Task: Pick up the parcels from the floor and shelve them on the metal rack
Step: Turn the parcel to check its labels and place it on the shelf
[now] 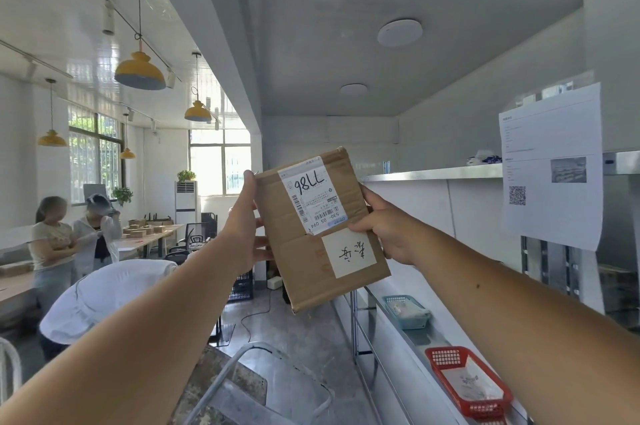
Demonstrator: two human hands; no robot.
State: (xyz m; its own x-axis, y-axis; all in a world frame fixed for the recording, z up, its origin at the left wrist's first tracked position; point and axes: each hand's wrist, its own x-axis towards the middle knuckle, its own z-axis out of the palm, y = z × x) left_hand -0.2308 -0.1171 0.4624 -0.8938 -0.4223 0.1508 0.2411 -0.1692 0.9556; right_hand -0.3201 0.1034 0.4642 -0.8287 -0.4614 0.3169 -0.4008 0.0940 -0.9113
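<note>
Parcel (318, 227), a flat brown box, is up in the air between both hands. Left hand (247, 216) grips its left edge, right hand (384, 227) its right edge. Metal rack (433, 175) stands just beside; red basket (467, 383) probably holds a bag.

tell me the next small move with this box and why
Probably swing the box right and up toward the top shelf. Both the left hand and right hand grip its sides, holding it tilted in the air beside the rack, and that stretch of shelf looks bare, while lower shelves hold a blue basket and red basket.
</note>
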